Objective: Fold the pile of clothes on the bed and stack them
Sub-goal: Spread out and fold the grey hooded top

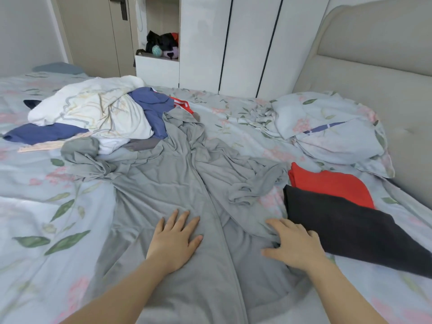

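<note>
grey, soft jersey cloth is spread down the middle of the bed (42,206) and reaches its near edge. it is a grey garment (163,183) with a long seam or zip line down its centre, and its sleeves are crumpled out to either side. the left hand (174,239) is laid flat on it, fingers straight and spread, with nothing grasped. the right hand (295,244) is rested on the garment's bunched right side, fingers loosely spread, and no grip on the cloth can be made out. just beside that hand, toward the right edge, a folded black garment (350,232) is laid partly over a folded red garment (327,183). toward the far left corner a rumpled pile of clothes (93,113) is heaped, white, blue and a little red, touching the grey garment's far end. a creased floral pillow (332,129) is set against the padded headboard (374,66) on the right. bare floral sheet is seen along the near left edge.
</note>
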